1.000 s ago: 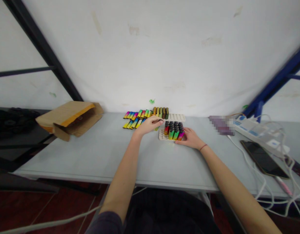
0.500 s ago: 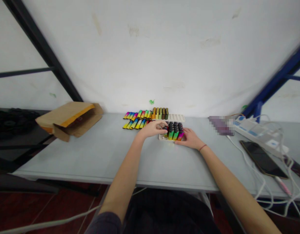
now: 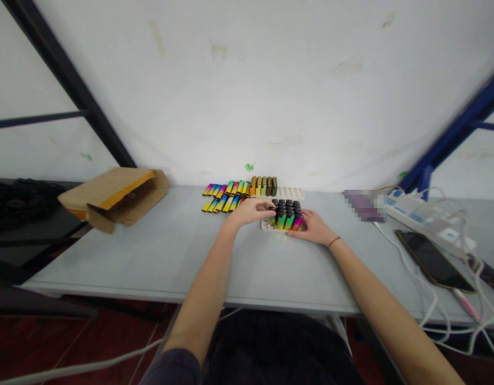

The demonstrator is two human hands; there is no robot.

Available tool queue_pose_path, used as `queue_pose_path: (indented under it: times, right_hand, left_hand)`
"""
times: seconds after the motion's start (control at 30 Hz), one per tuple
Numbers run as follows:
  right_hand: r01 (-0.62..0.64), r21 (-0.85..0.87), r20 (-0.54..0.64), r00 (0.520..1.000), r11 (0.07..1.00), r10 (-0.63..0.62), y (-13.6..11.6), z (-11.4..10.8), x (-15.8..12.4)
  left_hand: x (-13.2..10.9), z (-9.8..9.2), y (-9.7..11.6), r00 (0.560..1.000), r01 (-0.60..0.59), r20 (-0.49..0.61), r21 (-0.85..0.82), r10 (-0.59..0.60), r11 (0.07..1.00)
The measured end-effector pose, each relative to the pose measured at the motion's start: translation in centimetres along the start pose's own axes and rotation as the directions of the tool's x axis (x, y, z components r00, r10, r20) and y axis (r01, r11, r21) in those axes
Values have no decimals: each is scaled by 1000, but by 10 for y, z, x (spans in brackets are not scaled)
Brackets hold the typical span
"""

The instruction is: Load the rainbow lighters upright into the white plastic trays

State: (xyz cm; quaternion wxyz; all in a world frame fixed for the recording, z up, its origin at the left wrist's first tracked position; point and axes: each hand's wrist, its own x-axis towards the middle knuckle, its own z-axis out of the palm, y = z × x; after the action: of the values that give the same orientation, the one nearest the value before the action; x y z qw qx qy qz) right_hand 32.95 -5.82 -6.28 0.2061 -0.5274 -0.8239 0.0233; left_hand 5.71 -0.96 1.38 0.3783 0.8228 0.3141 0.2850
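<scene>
Upright lighters (image 3: 289, 220) with black tops and rainbow-coloured bodies stand in rows in a white holed tray (image 3: 266, 226) on the desk. At the tray's left side, my left hand (image 3: 251, 211) pinches a lighter (image 3: 272, 218) by its upper part between thumb and fingers; its lower end is at the tray. My right hand (image 3: 313, 229) grips the tray's right edge, with the thumb at the front corner and the fingers behind, beside the lighters. More rainbow lighters (image 3: 220, 203) lie flat in two rows left of my left hand, partly hidden by it.
Behind stands another white holed tray (image 3: 291, 193) with yellow-to-dark lighters (image 3: 264, 186) upright in its left part. A brown paper bag (image 3: 118, 192) lies open at the left. At the right are a phone (image 3: 433, 261), a power strip (image 3: 427, 222) and tangled white cables (image 3: 435, 305).
Almost nothing differs. The lighter in my left hand sits a little more upright at the tray's left side; my right hand stays on the tray.
</scene>
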Motion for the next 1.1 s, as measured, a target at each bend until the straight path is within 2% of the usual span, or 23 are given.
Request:
queue_pose_path:
  times: [0.27,0.43,0.53,0.63,0.7,0.73,0.83,0.87,0.9,0.97,1.1]
  right_hand:
    - [9,16,-15,1000,1000,-9,2,2,0]
    - [2,2,-20,1000,1000,-2,1,1,-1]
    - [-2,-8,-11,1000,1000,2,1,1,-1]
    - [0,-3,-7,1000,1000,0,0,0,-1]
    - [-1,-1,-7,1000,1000,1,-1,-1,-1]
    - [-3,-1,-7,1000,1000,3,-1,-2,-1]
    - [-8,1,-2,1000,1000,8,-2,-2,-1]
    - [-8,3,-2,1000,1000,8,-2,-2,-1]
    - [-7,5,-3,1000,1000,7,-2,-2,0]
    - [-6,7,-8,1000,1000,7,-2,-1,0]
    - [-6,6,-8,1000,1000,6,-2,-1,0]
  left_hand:
    - [0,0,1,999,-45,-24,132,48,990]
    - [3,9,-3,999,-45,-23,129,49,991]
    - [5,12,-2,996,-86,-16,146,89,986]
    - [4,9,-2,990,-110,-69,173,124,979]
    - [3,3,-5,974,-46,-209,198,88,979]
    - [1,-2,-8,950,26,-310,227,47,973]
    - [-3,-12,-17,808,356,-577,315,-120,880]
    - [-5,-14,-19,767,451,-619,335,-167,827]
    - [-6,-13,-21,746,515,-634,357,-203,779]
    - [-6,-7,-23,760,553,-609,421,-228,719]
    - [-3,18,-25,817,516,-548,561,-176,647]
